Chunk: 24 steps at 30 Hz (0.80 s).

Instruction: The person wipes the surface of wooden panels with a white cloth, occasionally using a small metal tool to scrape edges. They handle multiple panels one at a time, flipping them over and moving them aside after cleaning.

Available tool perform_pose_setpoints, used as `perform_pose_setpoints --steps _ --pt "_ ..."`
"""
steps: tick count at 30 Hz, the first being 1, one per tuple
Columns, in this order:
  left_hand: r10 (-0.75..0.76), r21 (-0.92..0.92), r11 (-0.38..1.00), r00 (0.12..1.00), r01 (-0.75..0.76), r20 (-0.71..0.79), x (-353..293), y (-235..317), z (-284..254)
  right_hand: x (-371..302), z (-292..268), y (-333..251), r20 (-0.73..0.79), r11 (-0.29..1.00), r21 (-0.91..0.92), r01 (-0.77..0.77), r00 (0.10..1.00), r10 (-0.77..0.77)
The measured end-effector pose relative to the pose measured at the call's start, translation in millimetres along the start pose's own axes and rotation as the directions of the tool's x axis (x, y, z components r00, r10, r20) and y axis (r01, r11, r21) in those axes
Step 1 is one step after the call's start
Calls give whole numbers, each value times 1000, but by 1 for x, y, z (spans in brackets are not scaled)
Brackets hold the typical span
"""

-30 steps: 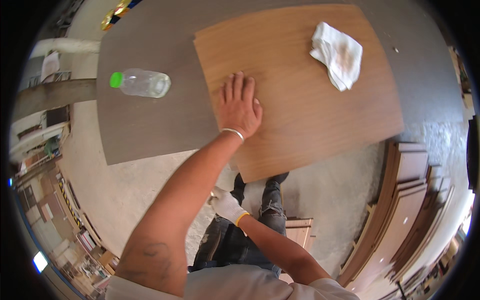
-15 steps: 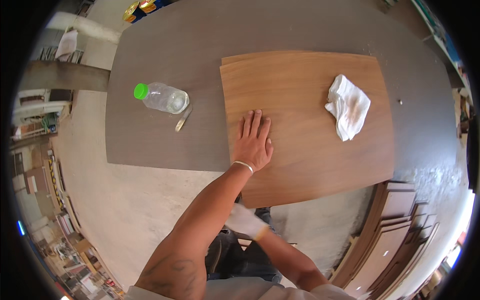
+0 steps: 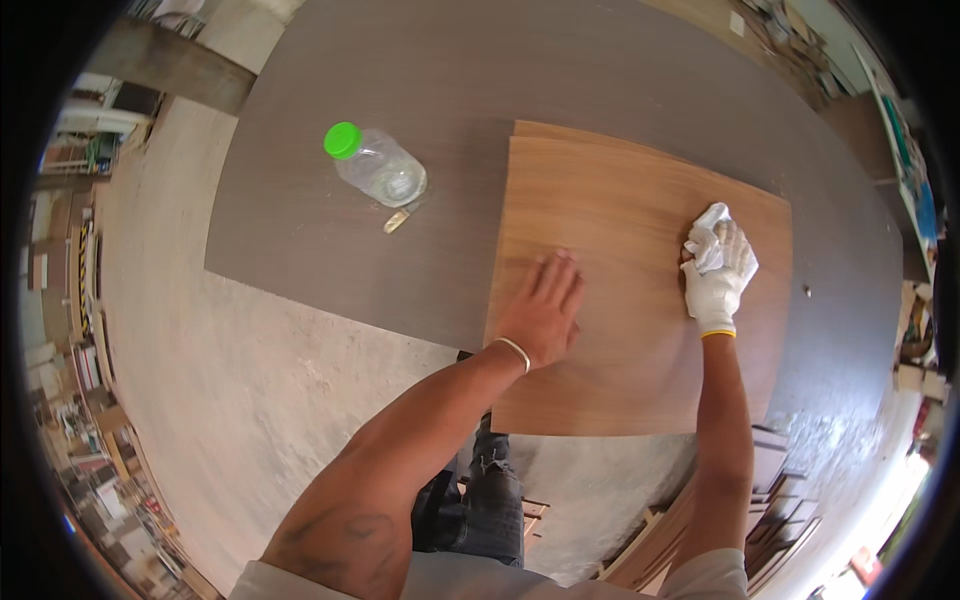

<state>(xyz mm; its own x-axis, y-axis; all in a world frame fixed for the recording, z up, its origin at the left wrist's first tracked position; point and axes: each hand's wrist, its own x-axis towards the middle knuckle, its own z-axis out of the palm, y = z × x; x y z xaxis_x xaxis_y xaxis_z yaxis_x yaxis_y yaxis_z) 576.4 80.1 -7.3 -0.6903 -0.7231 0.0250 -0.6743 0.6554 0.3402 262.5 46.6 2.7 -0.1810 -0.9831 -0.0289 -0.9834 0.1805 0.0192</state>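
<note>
Bare and wearing a light bracelet, my left hand (image 3: 545, 312) lies on the brown wood-grain sheet (image 3: 610, 200), fingers stretched out, near its left edge. My right hand (image 3: 716, 292), in a white knit glove with a yellow cuff, grips a bunched white cloth (image 3: 707, 238) against the right part of the sheet. The glove hides part of the cloth. Another sheet edge shows beneath along the far side. All this rests on a big grey-brown tabletop (image 3: 440, 60).
A clear bottle with a green cap (image 3: 383, 168) lies on the tabletop to the left. Beside its base is a small, flat, pale-ended tool (image 3: 397, 220). Brown boards (image 3: 650, 540) are stacked on the floor at lower right. A beam (image 3: 180, 62) stands at upper left.
My gloved right hand has come up from below the sheet's near edge and taken hold of the cloth. My left hand stays on the sheet. The view has turned and shifted.
</note>
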Motion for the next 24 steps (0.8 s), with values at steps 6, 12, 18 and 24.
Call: perform_pose_setpoints --steps 6,12,18,24 --pt "451 -178 886 883 -427 128 -12 -4 12 37 8 -175 -254 558 775 295 955 -153" --pt "390 -150 918 906 -368 167 -25 -3 14 34 -56 -256 167 565 331 756 543 -823" --pt "393 -171 912 914 -374 99 -12 -2 15 94 -7 -262 -317 700 314 642 766 -560" --pt "363 -263 916 907 -305 213 -14 -2 9 44 -17 -266 -211 663 391 639 763 -611"
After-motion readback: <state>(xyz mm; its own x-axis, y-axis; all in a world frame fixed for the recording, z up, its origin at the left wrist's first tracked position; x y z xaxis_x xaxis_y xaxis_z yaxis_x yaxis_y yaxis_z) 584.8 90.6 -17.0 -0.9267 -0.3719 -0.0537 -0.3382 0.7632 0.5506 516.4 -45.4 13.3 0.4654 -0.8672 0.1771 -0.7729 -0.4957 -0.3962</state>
